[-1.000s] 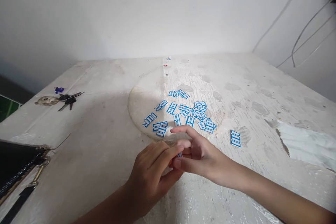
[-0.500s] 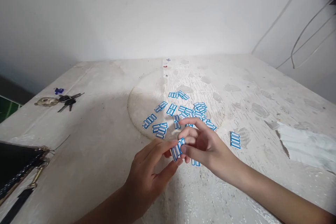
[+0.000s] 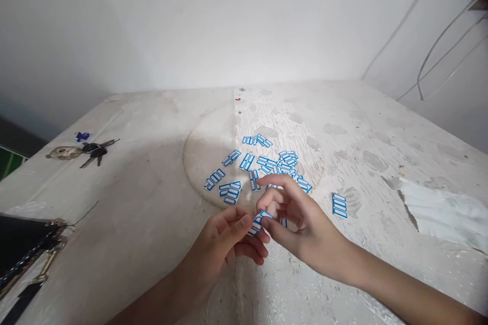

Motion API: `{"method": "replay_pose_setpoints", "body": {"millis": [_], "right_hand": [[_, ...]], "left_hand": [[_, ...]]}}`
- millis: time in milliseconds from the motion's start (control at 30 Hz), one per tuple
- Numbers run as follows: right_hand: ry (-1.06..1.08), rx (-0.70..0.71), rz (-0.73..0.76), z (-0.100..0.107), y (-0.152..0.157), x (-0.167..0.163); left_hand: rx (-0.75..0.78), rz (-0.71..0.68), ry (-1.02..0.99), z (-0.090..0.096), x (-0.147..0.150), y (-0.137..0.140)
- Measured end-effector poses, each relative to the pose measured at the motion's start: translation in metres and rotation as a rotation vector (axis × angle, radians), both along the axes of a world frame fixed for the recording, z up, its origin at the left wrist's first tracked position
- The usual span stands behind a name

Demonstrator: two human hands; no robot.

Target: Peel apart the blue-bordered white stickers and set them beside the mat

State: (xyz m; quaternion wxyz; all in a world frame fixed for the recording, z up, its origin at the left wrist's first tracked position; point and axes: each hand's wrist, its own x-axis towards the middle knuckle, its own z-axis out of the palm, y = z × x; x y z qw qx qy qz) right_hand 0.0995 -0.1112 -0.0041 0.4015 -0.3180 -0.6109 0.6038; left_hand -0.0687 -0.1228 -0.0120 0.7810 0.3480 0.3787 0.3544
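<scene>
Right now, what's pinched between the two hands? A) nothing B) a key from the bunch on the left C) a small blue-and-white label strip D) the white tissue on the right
C: the left hand and the right hand meet on a small blue-and-white label strip, while the keys and the white tissue lie untouched on the table.

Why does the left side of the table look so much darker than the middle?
Head view: a soft shadow covers the table by the keys, while brighter light falls on the scattered blue labels; the wide lens bends the wall wires near the edges.
</scene>
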Motion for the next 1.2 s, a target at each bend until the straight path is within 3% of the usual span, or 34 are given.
{"method": "replay_pose_setpoints", "body": {"millis": [133,267,400,600,733,900,1200], "right_hand": [[0.168,-0.248,0.034,-0.0004,0.0058,0.0],[0.194,-0.352,0.046,-0.0008,0.0098,0.0008],[0.128,-0.286,0.01,-0.0002,0.0093,0.0],[-0.149,-0.105,-0.056,-0.0009,0.0042,-0.004],[-0.135,-0.149,-0.095,-0.0044,0.0041,-0.0059],[-0.084,-0.23,-0.034,-0.002,0.0073,-0.0056],[-0.042,-0.259,0.012,0.0035,0.0071,-0.0052]], "left_hand": [[-0.028,-0.04,-0.056,-0.001,-0.0009,0.0012],[0.044,-0.051,-0.08,-0.006,-0.001,0.0011],[0.042,-0.021,-0.09,-0.0076,0.0005,0.0],[-0.002,0.028,-0.082,-0.004,0.0021,0.0001],[-0.025,0.028,-0.095,-0.0062,0.0027,0.0011],[-0.019,0.018,-0.086,-0.004,0.0022,0.0016],[0.093,-0.04,0.025,-0.0039,-0.0011,0.0003]]}}
